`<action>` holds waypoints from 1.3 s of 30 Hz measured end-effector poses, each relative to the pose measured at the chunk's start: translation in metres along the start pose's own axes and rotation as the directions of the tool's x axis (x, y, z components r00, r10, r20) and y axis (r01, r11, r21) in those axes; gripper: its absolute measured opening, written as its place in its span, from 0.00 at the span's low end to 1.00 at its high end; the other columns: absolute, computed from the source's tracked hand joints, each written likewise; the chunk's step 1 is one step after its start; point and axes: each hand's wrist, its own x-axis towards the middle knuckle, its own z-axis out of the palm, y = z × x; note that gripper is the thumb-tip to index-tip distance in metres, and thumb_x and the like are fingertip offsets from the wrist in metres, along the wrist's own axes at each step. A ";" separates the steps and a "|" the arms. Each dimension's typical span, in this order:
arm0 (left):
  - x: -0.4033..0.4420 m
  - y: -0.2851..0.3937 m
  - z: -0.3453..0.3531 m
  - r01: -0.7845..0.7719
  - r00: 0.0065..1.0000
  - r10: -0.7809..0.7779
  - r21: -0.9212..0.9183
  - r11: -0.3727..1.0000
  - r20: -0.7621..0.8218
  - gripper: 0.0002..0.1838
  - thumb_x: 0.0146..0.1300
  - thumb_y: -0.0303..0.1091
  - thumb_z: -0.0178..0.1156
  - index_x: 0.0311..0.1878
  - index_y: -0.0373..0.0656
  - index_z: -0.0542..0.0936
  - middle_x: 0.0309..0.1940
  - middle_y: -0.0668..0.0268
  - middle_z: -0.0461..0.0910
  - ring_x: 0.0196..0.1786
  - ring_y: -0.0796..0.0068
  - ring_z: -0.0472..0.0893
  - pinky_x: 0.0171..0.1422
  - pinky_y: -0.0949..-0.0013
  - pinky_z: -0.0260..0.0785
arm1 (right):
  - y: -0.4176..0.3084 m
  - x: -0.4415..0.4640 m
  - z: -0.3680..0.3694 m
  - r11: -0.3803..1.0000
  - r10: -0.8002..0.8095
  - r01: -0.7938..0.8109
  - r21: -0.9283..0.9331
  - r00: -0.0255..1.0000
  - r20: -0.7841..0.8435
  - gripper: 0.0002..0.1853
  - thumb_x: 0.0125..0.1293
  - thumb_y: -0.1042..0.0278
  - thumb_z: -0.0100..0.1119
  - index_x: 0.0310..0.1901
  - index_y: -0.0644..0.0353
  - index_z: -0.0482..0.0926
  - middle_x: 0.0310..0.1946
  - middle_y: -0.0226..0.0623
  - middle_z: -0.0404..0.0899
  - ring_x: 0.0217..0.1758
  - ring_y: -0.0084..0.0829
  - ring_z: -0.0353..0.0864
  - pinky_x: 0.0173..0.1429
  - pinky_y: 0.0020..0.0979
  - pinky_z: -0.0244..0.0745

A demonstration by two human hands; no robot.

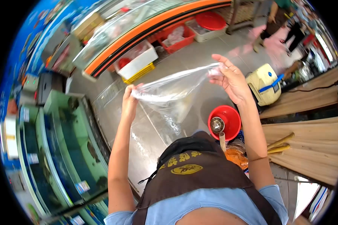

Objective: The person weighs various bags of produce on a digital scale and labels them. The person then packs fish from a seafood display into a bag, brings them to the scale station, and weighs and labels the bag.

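Note:
A clear plastic bag (171,95) is stretched in the air between my two hands, its rim pulled nearly straight and its body hanging down over the floor. At one end of the rim, my left hand (129,98) is closed in a pinch on the film. My right hand (231,78) has the other end bunched at its fingertips, with some fingers held apart. The bag's lower part hangs just beyond the dark apron (199,161) on my body. Whether anything is inside cannot be made out, but none shows through the film.
Fish tanks (64,150) with several fish line the left. At right are a red bucket (234,118) with a metal ladle or cup, a wooden counter (308,138) and a cream scale (266,82). Ahead stand a display case (154,22), a white bin (142,60) and people (298,26).

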 end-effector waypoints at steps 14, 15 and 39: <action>0.297 0.023 0.258 0.006 0.875 0.050 -0.112 0.994 0.481 0.19 0.60 0.22 0.49 0.55 0.45 0.63 0.42 0.69 0.72 0.44 0.81 0.72 0.48 0.77 0.64 | -0.154 0.202 -0.120 0.812 -0.579 0.583 -0.040 0.794 -0.184 0.21 0.67 0.65 0.43 0.60 0.59 0.62 0.48 0.43 0.75 0.58 0.33 0.70 0.63 0.36 0.59; 0.324 0.009 0.259 -0.109 0.811 0.080 0.016 0.994 0.579 0.23 0.59 0.22 0.51 0.58 0.43 0.62 0.46 0.68 0.72 0.48 0.81 0.71 0.53 0.77 0.63 | -0.167 0.216 -0.127 0.771 -0.637 0.628 -0.105 0.757 -0.147 0.21 0.67 0.64 0.45 0.60 0.60 0.62 0.48 0.44 0.75 0.58 0.36 0.70 0.64 0.40 0.59; 0.417 -0.102 0.807 -0.328 0.169 -0.032 0.087 0.940 0.985 0.13 0.58 0.29 0.54 0.46 0.35 0.73 0.38 0.60 0.78 0.44 0.70 0.77 0.47 0.68 0.67 | -0.177 0.241 -0.469 0.708 -0.591 -0.224 -0.670 0.332 -0.735 0.45 0.52 0.55 0.64 0.66 0.59 0.47 0.59 0.47 0.63 0.59 0.39 0.66 0.62 0.39 0.60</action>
